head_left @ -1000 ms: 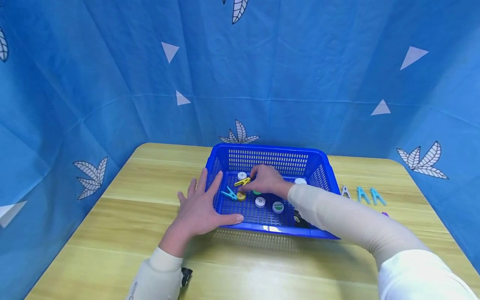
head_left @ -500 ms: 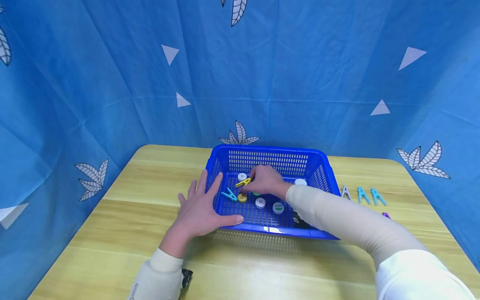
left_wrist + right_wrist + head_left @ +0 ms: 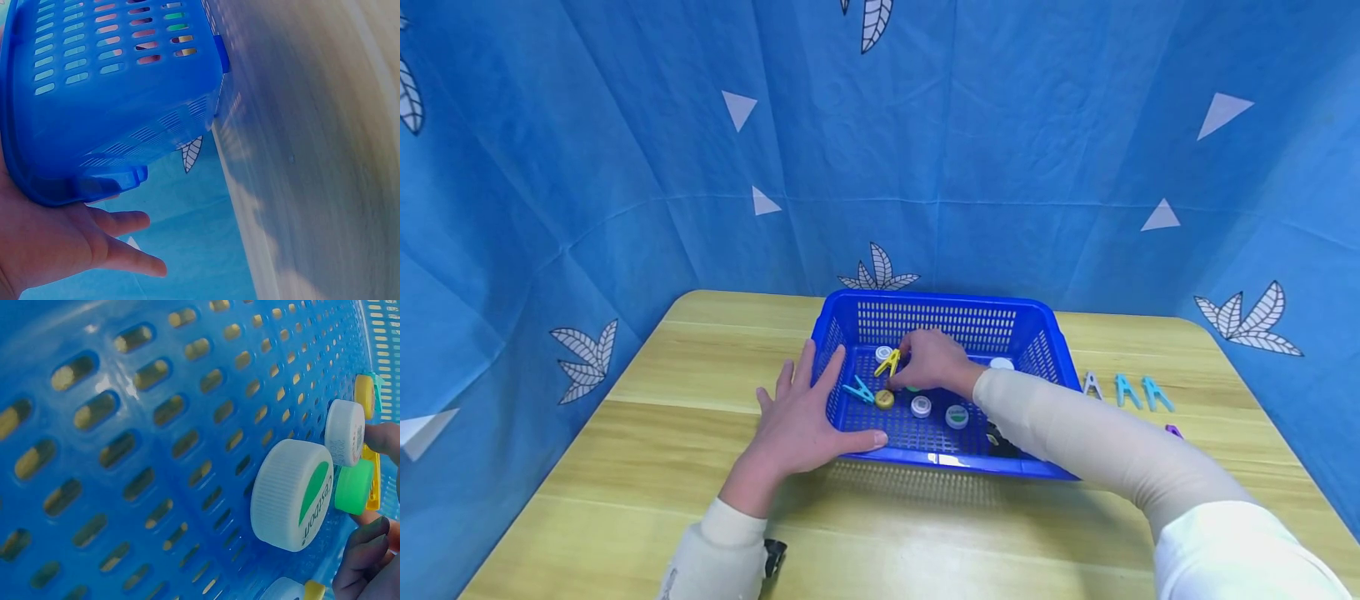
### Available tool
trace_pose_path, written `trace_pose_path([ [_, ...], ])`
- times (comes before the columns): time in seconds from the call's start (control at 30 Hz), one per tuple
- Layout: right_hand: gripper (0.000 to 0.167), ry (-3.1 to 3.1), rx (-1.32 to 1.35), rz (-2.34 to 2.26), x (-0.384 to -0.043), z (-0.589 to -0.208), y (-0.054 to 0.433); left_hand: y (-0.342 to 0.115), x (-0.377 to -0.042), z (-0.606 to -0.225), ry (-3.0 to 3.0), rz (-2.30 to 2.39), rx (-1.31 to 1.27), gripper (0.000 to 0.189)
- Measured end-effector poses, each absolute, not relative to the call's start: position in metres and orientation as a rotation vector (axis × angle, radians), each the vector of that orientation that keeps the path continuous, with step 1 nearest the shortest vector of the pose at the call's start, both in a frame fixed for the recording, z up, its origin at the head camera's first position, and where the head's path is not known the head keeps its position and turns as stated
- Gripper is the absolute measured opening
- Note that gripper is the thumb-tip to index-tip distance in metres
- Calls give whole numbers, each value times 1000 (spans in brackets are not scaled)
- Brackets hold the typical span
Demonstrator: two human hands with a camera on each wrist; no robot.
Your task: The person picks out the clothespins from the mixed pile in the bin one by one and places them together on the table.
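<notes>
My left hand (image 3: 801,421) spreads over the left front corner of a blue plastic basket (image 3: 1000,310), thumb along the front rim, fingers straight by the left side. In the left wrist view, the palm is against the basket's rim. Down inside, my right hand (image 3: 934,360) has its thumb and curled fingers around a yellow clothespin (image 3: 887,362). A light-blue clothespin (image 3: 859,390) lies to its left. Around them are a gold cap (image 3: 884,399), white caps (image 3: 921,407) and a green cap (image 3: 354,487), which partly hides the yellow clothespin in the right wrist view.
Right of the basket, on the wooden table (image 3: 610,467), lie a pale clothespin (image 3: 1092,385), two light-blue clothespins (image 3: 1126,391) and a purple piece (image 3: 1173,431). A large white-and-green cap (image 3: 957,417) and a black item (image 3: 1000,442) are in the basket. Behind hangs a blue curtain (image 3: 1000,167).
The yellow clothespin has turned at my right fingertips from pointing left to slanting more upright. My left hand stays on the basket corner.
</notes>
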State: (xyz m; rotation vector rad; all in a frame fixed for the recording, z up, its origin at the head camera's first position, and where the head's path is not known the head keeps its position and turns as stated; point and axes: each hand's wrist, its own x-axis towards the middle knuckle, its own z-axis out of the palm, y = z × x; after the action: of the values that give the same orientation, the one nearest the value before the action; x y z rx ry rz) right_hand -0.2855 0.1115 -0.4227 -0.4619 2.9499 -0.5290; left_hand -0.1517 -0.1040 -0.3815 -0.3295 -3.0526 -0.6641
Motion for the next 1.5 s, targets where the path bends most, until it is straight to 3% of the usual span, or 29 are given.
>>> trace_pose_path([
  [0.47, 60, 2953, -528, -522, -288, -418, 122, -102, -150, -382, -3064, -669, -335, 131],
  [1.5, 65, 2894, -416, -795, -280, -376, 154, -103, -151, -380, -3079, -658, -323, 131],
])
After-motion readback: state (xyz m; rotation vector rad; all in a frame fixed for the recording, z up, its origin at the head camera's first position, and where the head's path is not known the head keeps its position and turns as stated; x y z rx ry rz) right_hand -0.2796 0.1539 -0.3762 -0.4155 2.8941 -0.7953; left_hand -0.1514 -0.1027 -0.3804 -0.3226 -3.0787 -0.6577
